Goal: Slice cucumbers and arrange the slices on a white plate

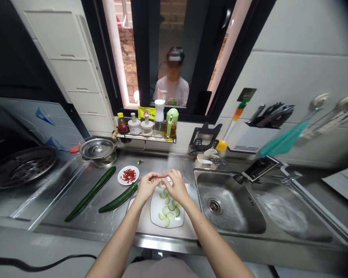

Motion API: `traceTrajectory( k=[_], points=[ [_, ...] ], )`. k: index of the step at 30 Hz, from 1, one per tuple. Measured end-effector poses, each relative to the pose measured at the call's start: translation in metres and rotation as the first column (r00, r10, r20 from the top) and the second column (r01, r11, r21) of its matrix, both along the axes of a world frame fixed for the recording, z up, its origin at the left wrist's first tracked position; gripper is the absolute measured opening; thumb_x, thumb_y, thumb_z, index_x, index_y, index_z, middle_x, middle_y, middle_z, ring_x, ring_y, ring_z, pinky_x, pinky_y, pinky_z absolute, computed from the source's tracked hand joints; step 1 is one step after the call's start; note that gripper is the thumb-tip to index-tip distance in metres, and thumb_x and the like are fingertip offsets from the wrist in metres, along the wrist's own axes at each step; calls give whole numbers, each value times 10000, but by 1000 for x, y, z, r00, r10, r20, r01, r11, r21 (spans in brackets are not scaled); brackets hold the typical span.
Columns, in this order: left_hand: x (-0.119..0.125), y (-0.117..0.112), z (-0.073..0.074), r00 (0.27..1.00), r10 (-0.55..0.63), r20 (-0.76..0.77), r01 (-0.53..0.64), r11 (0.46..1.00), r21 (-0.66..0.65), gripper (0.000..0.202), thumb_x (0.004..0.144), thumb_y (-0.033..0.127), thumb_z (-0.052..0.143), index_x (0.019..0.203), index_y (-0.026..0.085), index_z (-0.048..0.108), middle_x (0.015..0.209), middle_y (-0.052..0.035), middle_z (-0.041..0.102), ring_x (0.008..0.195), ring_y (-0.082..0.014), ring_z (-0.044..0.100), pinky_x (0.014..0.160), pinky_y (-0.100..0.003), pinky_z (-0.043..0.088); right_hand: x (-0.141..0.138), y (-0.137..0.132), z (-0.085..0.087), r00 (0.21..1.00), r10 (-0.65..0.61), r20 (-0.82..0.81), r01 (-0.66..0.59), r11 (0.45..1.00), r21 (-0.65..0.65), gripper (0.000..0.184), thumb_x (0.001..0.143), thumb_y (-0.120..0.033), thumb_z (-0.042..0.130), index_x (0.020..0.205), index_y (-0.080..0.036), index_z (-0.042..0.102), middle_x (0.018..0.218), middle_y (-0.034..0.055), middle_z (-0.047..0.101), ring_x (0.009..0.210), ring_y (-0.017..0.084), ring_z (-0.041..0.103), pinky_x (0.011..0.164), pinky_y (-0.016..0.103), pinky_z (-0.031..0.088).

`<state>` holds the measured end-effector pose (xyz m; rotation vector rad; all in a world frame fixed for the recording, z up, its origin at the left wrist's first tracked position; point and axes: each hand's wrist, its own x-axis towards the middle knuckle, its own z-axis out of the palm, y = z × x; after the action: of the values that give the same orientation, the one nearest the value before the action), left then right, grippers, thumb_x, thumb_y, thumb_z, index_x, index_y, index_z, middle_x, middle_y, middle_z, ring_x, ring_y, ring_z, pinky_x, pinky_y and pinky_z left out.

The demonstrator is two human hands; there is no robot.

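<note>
Though bottle labels (122, 126) blur, left hand (146, 188) and right hand (176, 186) meet over the plate (154, 211), fingers pinched together

Left hand (145, 189) and right hand (177, 187) are bare, garment (162, 270) mauve-grey.

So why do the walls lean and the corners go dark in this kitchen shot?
Head view: the wide lens bows straight lines, so the window frame splays outward and the counter edge curves; the far corners dim; daylight glares pale on the steel sink; the left hand and right hand above the plate look soft, hiding what the fingers pinch.
</note>
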<state>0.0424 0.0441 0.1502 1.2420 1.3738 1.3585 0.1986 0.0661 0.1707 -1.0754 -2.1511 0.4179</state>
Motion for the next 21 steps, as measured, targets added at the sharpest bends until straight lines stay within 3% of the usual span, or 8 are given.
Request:
traceTrajectory(
  k=[3,7,10,13,17,21],
  points=[
    [3,1,1,999,18,-35,-18,1000,12,284,672,379,678,841,152,675,785,-33,654,633,-112,500,636,-236,411,1,1,1,1000,-4,9,4,1000,6,155,913,-260,471,866,-214,612,918,43,592,918,193,498,826,324,416],
    [7,-2,6,983,183,4,-183,983,-4,384,692,459,669,941,167,643,750,-18,640,614,-108,507,604,-224,389,3,0,6,999,-39,29,35,989,145,190,933,-247,426,862,-206,597,906,59,589,914,205,478,826,336,409],
    [9,-6,17,980,111,164,-93,989,-111,458,728,528,628,992,154,619,642,-4,620,530,-90,462,524,-204,328,5,-1,9,995,-71,72,46,954,297,209,938,-242,420,897,-205,621,961,78,595,952,215,466,847,350,408],
    [11,-8,29,961,42,274,6,985,-172,535,681,503,689,1077,157,595,673,-9,650,515,-72,444,493,-185,287,6,-2,9,989,-86,121,33,923,384,217,935,-238,430,946,-219,645,1017,86,596,1024,223,453,876,362,406],
    [13,-8,41,942,51,331,-7,991,-131,578,606,413,759,1099,171,576,695,13,631,569,-70,499,529,-173,326,7,-2,8,987,-78,143,10,905,424,218,930,-229,445,990,-235,654,1062,86,589,1072,224,441,903,361,406],
    [14,-7,42,934,51,354,-21,996,-89,569,599,350,757,1098,176,547,694,35,605,602,-73,527,597,-187,389,5,-2,8,997,-48,65,19,924,383,194,923,-237,465,969,-225,653,1037,85,585,1062,223,441,913,363,409]
  ],
)
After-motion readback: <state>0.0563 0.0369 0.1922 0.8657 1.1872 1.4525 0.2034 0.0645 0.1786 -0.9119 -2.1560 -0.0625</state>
